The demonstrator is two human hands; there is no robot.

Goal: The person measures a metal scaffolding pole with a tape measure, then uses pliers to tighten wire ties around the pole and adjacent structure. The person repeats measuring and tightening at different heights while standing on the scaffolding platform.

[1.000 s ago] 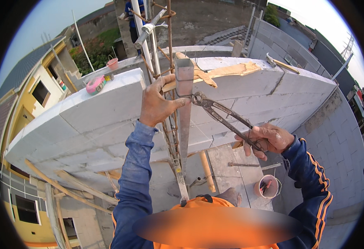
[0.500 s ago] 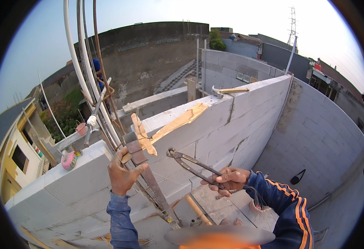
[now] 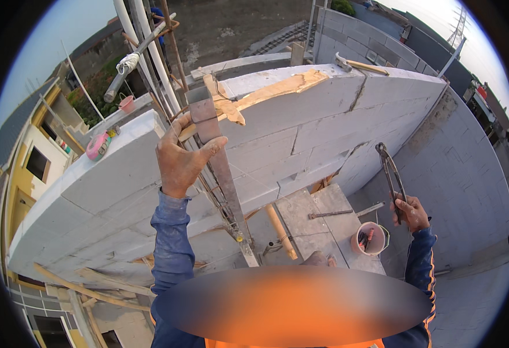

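My left hand [image 3: 180,158] closes around the edge of a long, narrow brown-grey board [image 3: 216,152], with its thumb across the front face. The board stands upright against the steel bars in the gap between two block walls. Rough wooden strips [image 3: 272,94], tied with thin wire, cross near its top and rest against the wall top. Out to the right, my right hand [image 3: 411,213] grips end-cutting pincers [image 3: 391,173] by the handles, jaws upward. These are apart from the board and the wall.
A claw hammer [image 3: 362,65] lies on the right wall [image 3: 324,124]. A pink tape measure [image 3: 98,146] sits on the left wall [image 3: 86,180]. Below are a bucket of tools [image 3: 356,239], a dark bar [image 3: 331,214] and a wooden pole [image 3: 280,232]. Tall pipes [image 3: 150,43] rise behind the board.
My right hand has swung the pincers away from the board to the right, turning the jaws upward. My left hand stays on the board. The view has tilted downward, bringing the bucket into fuller sight.
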